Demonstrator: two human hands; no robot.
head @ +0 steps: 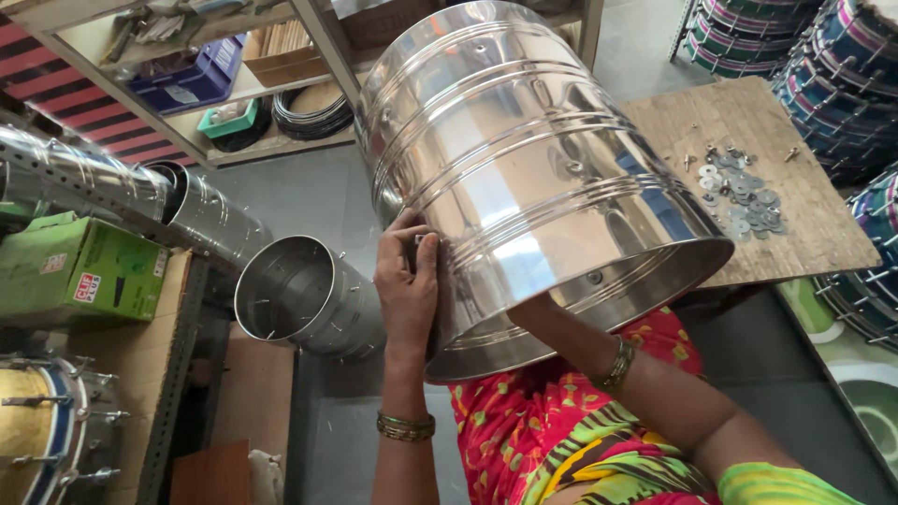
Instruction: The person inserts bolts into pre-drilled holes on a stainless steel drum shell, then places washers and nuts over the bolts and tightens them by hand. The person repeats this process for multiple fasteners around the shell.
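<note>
A large polished steel drum shell (533, 178) fills the middle of the view, tilted so its open mouth faces near and right, held up over the person's lap above a red, yellow and green patterned garment (561, 421). The left hand (409, 281) lies flat against the shell's outer wall near the left of its rim, fingers pressed together and pointing up, with bangles at the wrist. The right forearm goes into the open mouth from below; the right hand is hidden inside the shell, so whether it is spread or closed cannot be told. To the left, two more steel shells lie on their sides: one (304, 295) with its open end toward the camera just beside the held shell, another (201, 220) farther left, half behind it. At the far left a green cardboard box (79, 271) sits on a brown board, and one finished drum (47, 440) with tension rods shows at the near left corner. To the right, a wooden board (804, 224) on the grey floor carries a loose heap of washers and screws (744, 196), too many and too small to count. Stacked drums (842, 75) crowd the far right edge, and a shelf (215, 93) with boxes and coiled hoops stands far left. Bare grey floor shows between the shelf and the board.
</note>
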